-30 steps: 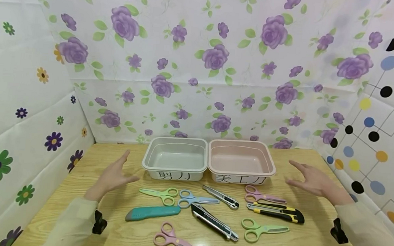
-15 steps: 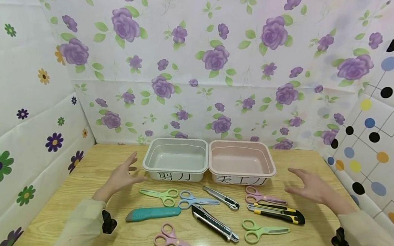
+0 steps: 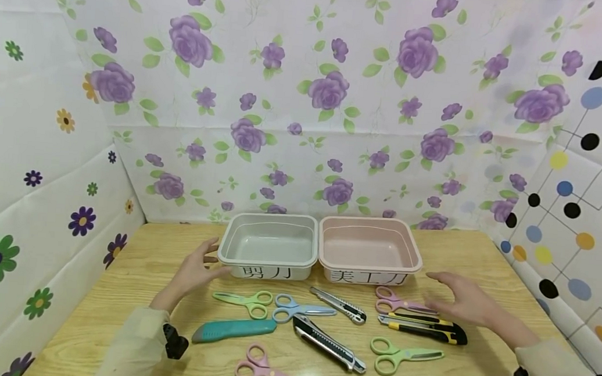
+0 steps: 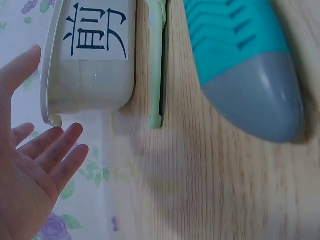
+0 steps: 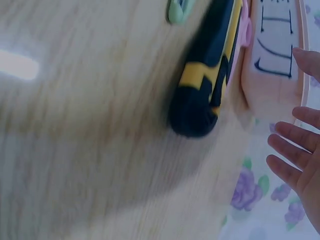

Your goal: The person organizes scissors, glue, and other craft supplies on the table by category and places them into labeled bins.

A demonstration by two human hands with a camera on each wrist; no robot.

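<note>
My left hand, fingers spread and holding nothing, is at the left end of a grey bin; whether its fingertips touch the rim I cannot tell. Below it lie green scissors and a teal utility knife. My right hand hovers with fingers extended, right of a pink bin. Nearest it are pink scissors, partly overlapped by its thumb in the head view, and a yellow-and-black utility knife. In the right wrist view that hand is also bare.
Mid-table lie blue scissors, a slim silver utility knife and a larger black-and-silver one. Pink scissors and green scissors lie nearer. The bins stand side by side before a floral cloth.
My left hand has moved right toward the grey bin. The right hand has shifted slightly left and nearer, toward the pink scissors. The tools and bins stay where they were.
</note>
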